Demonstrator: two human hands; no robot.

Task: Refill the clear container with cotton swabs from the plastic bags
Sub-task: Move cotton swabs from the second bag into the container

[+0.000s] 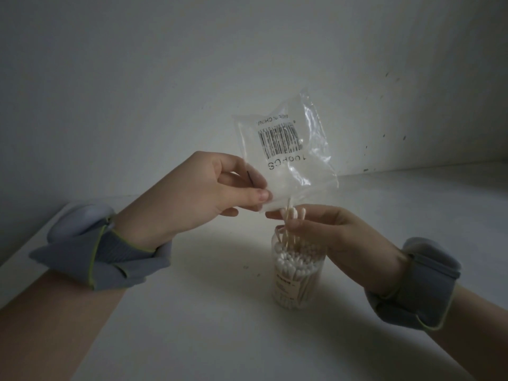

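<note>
My left hand pinches the lower left corner of a clear plastic bag with a barcode, held upside down in the air with its mouth facing down. Just below the bag's mouth, my right hand pinches a few cotton swabs with wooden sticks, their tips sticking up past my fingers. Directly under them stands the clear container, open at the top and packed with upright cotton swabs. The swabs in my fingers reach down into its mouth.
The container stands on a white table that meets a grey wall behind. The table's left edge runs diagonally at the lower left. Grey cuffs sit on both wrists. Dark specks mark the wall at the right.
</note>
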